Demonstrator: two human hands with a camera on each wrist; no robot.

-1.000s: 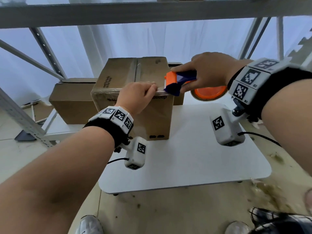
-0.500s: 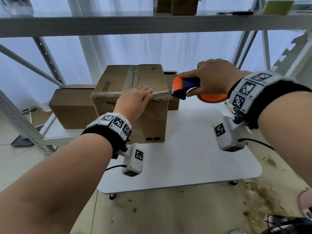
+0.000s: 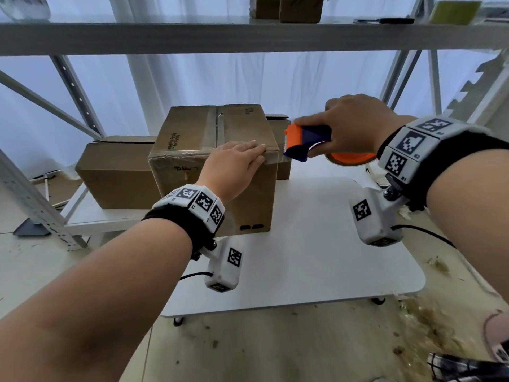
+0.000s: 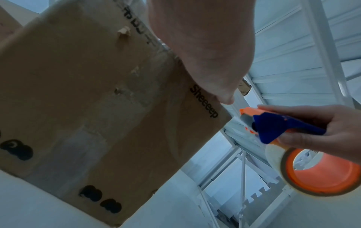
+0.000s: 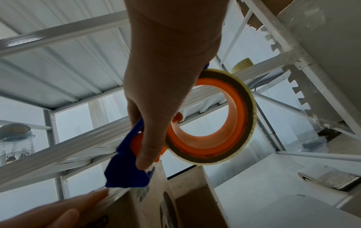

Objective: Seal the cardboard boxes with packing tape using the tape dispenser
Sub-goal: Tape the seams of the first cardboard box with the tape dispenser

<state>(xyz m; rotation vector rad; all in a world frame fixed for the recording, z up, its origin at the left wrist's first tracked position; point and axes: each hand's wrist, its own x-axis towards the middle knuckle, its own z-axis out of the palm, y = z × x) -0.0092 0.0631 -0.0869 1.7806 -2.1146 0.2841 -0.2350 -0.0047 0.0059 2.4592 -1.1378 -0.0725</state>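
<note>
Left hand [image 3: 234, 164] flat, fingers straight, pressing box [image 3: 192, 139] top edge. Right hand [image 3: 355, 125] grips tape dispenser [image 3: 305, 142]. Only wrist views show tape roll [image 5: 218, 123] open centre.

Storeroom: metal racking [image 3: 248, 37], stacked cardboard boxes [image 3: 118, 172].

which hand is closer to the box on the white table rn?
Left. The left hand lies flat on the front top edge of the box, pressing the tape. The right hand grips the tape dispenser just past the box's right corner, off it.
</note>
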